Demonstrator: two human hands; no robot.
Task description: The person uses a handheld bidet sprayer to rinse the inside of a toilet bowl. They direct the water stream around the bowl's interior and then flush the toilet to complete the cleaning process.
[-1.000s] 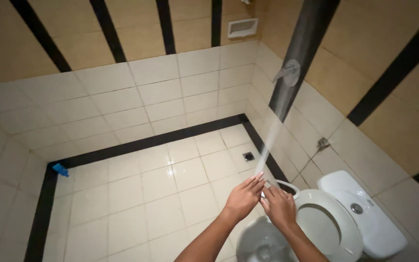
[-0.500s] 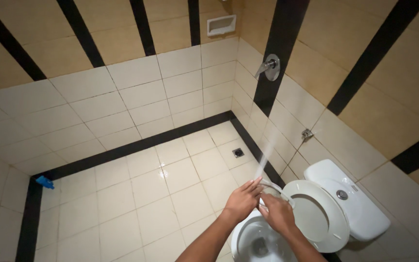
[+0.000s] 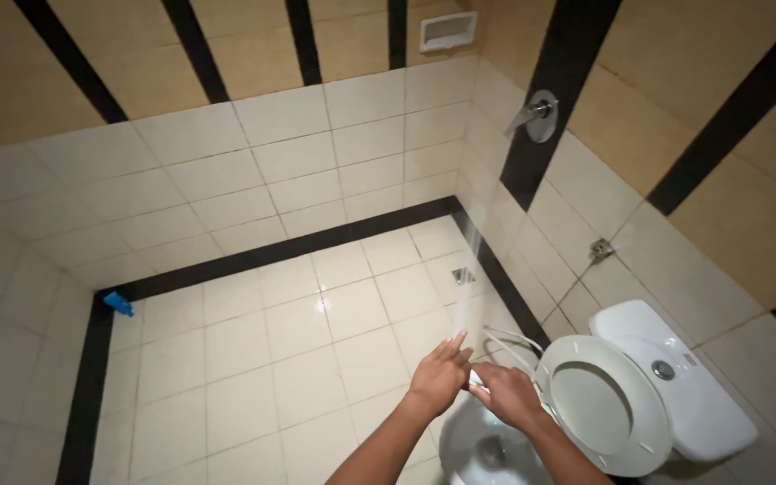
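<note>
Cream-tiled bathroom floor (image 3: 253, 359) with black border, toilet bowl (image 3: 482, 445) at lower right of frame, seat (image 3: 599, 404) raised. Right hand (image 3: 507, 395) above bowl, fingers curled shut around end of white spray hose (image 3: 507, 344). Left hand (image 3: 437, 377) just beside it, fingers straight and pressed together, touching thin water jet (image 3: 462, 305) aimed up-frame toward floor drain (image 3: 462, 275). Step in hand, by judgement: spraying. Any re-aiming calls for steady right-hand grip.
</note>
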